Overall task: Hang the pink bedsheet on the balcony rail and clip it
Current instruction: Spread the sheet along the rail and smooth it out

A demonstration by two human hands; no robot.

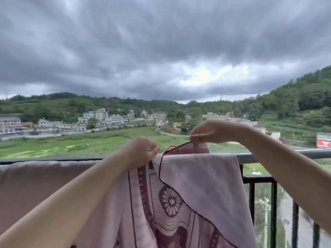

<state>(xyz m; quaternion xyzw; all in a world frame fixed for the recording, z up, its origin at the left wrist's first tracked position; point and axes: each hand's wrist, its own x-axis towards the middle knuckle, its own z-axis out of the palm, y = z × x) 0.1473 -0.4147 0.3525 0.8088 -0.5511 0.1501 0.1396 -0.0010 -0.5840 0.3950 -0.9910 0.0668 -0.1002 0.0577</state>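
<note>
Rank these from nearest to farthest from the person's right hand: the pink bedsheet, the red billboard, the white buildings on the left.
1. pink bedsheet: pinched in the right hand.
2. red billboard: far right, beyond the rail.
3. white buildings: far left, across the field.

the bedsheet (197, 176) hangs over the balcony rail (268, 155), another cloth (35, 183) draped on the rail to its left.

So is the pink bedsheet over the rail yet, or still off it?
Over it. The pink bedsheet drapes across the balcony rail, both hands gripping its top edge: left hand, right hand. No clip shows.
</note>
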